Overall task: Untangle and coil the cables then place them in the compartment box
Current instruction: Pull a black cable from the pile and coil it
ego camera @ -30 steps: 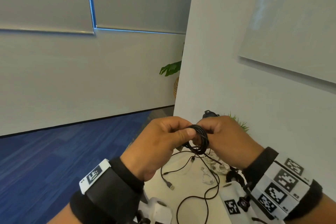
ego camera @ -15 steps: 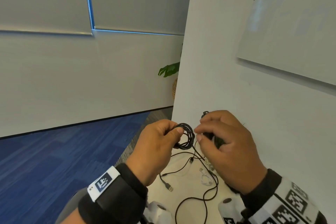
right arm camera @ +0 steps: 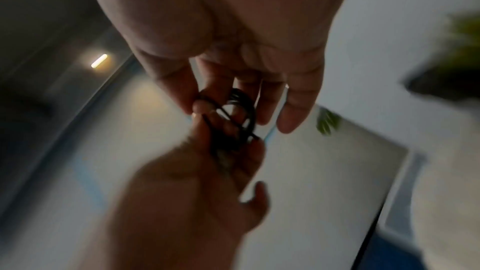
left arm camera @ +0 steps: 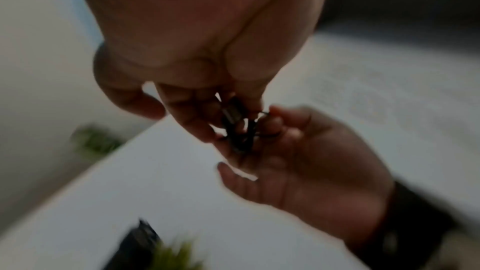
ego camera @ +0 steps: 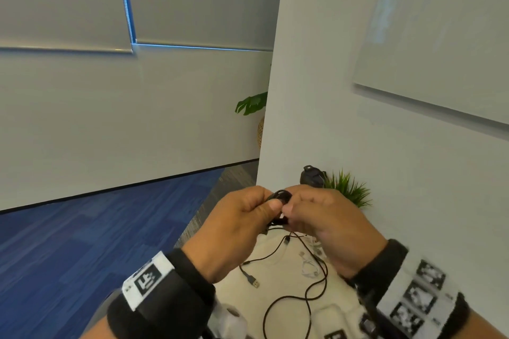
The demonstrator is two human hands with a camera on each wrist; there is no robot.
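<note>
A small coil of black cable is held up in front of me above the table. My left hand pinches the coil between thumb and curled fingers. My right hand grips the same coil from the right, its fingers curled round the loops. The left wrist view shows the black cable between the fingertips of both hands, blurred. In the right wrist view the cable loops pass round my right fingers. A loose black cable with a USB plug trails over the cream table below.
White cables lie tangled on the table under my right hand. A small green plant and a black device stand at the table's far edge against the white wall. Blue carpet floor lies to the left.
My right hand swung out to the right of the coil, then came back onto it. Both hands now meet higher and closer together, with the coil mostly hidden between them.
</note>
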